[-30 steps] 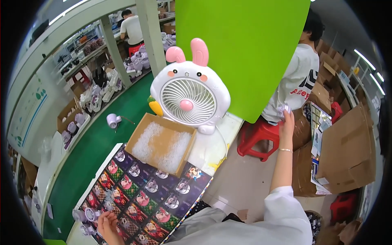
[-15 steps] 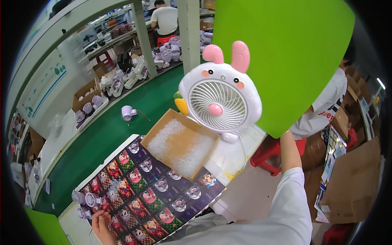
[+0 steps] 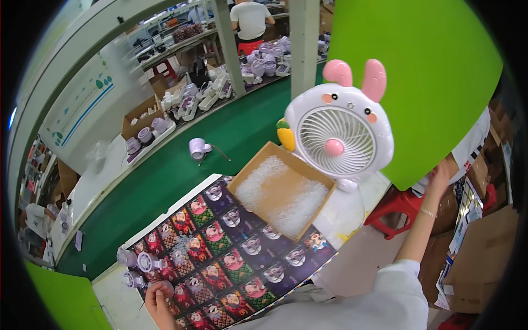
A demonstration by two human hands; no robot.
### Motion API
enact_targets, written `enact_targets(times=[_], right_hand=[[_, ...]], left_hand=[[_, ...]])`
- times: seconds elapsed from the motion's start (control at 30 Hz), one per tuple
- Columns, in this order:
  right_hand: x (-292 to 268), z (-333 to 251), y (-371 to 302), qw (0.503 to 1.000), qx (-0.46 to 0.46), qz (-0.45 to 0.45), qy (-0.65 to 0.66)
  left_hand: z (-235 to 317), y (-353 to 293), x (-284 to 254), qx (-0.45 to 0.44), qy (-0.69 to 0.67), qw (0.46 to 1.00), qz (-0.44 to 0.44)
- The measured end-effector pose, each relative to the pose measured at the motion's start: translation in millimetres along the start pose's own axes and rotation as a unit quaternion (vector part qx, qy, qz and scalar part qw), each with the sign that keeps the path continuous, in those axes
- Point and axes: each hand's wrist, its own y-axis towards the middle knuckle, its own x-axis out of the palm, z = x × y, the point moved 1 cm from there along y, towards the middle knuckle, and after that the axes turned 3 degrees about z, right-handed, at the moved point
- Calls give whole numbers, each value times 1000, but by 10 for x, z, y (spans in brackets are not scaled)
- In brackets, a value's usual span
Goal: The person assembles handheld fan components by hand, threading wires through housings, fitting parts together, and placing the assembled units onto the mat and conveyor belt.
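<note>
My left hand (image 3: 158,303) is over the near left end of the dark printed sheet (image 3: 264,261), with its fingers curled together. A rounded pale edge shows at its fingertips, too small to name. Just beyond lie several small lilac fan units (image 3: 149,262) in a cluster. My right hand (image 3: 439,175) reaches far out to the right, beside the green board (image 3: 410,104), with fingers loosely apart and no object visible in it. A white rabbit-faced fan (image 3: 297,113) with pink ears stands upright behind a shallow cardboard tray (image 3: 246,202) of small clear pieces.
A single lilac unit (image 3: 197,148) with a wire rests on the green belt (image 3: 176,184). Lilac parts and boxes line the far ledge. To the right are a red stool (image 3: 393,214), a person (image 3: 474,144) and cardboard (image 3: 484,258). Another person (image 3: 250,21) sits far back.
The view has shifted, so the scene sits further right. My right hand, hidden behind the green board before, now shows beside it. My left fingers have curled in more.
</note>
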Motion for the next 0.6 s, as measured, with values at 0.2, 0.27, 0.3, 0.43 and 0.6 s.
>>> enact_targets(times=[0.2,0.27,0.3,0.43,0.6], right_hand=[[158,-1352,-1794,982,-155,-14,104],[633,-1609,-2367,969,-177,-134,107],[879,-1709,-2598,948,-191,-228,118],[1971,-1866,-3315,810,-205,-550,-5],[3311,-1586,-3880,596,-318,-724,-136]], left_hand=[[96,202,96,66,26,997,30],[130,316,65,167,102,980,44],[190,349,65,193,122,972,56],[262,508,-63,269,307,910,73],[325,566,-99,226,256,938,57]])
